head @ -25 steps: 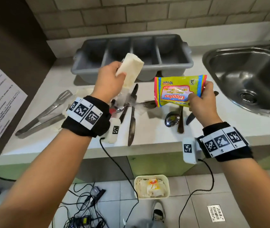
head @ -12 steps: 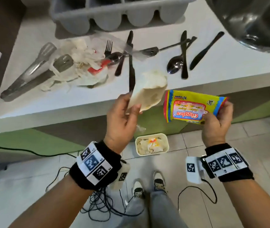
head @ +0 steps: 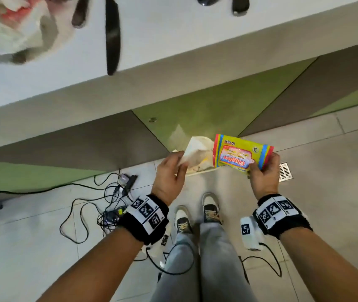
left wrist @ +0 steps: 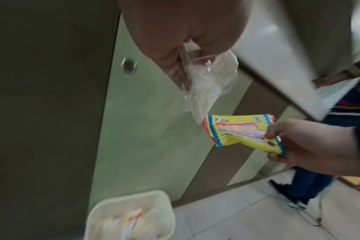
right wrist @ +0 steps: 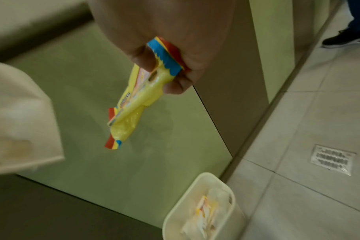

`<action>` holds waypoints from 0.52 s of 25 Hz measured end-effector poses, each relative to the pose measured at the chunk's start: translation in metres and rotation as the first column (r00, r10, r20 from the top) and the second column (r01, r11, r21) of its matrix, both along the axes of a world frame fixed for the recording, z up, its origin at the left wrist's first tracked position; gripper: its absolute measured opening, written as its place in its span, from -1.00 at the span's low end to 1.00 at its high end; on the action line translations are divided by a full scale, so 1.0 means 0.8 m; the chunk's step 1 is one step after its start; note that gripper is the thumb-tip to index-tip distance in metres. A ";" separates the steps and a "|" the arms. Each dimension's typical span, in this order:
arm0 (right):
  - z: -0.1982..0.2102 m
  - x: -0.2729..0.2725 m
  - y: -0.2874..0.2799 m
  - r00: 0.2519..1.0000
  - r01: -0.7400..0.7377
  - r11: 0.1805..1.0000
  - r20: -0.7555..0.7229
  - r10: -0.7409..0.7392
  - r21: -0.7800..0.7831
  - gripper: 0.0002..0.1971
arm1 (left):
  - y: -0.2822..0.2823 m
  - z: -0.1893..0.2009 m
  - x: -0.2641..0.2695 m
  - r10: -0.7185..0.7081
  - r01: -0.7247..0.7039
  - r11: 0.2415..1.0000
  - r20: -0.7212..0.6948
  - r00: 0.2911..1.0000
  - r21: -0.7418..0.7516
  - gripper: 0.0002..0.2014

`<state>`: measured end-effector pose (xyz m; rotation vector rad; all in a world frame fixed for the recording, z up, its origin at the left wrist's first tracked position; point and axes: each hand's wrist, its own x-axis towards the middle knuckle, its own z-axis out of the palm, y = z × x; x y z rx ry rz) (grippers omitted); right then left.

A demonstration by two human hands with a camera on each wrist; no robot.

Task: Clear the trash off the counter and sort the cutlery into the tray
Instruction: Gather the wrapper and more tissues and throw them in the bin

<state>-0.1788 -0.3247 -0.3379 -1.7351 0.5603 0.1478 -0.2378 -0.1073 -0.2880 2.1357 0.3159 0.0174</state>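
My left hand [head: 169,173] pinches a white wrapper [head: 195,152], fingers closed on its end. My right hand [head: 263,173] pinches the yellow Giggles wipes packet [head: 239,155] by one edge. I hold both above the cream trash bin [right wrist: 232,199], which stands on the floor below the counter edge [head: 173,68].

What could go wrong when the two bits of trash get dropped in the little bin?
The bin is small and already holds trash, so the clear wrapper in the left hand might drift past it. The yellow packet in the right hand could bounce off the rim onto the floor.
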 end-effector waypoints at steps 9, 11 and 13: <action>-0.145 0.030 0.028 0.975 -0.051 0.989 -0.220 0.020 -0.138 -0.62 | 0.001 -0.169 0.069 0.076 -0.121 0.990 -0.458 0.886 -0.071 -0.61; -0.172 0.035 0.030 0.966 -0.080 0.984 -0.257 0.037 -0.157 -0.64 | -0.003 -0.200 0.079 0.033 -0.066 0.996 -0.455 0.890 -0.057 -0.56; -0.198 0.042 0.032 0.953 -0.132 0.977 -0.293 0.078 -0.169 -0.64 | -0.008 -0.232 0.088 0.006 -0.039 0.998 -0.485 0.875 -0.058 -0.61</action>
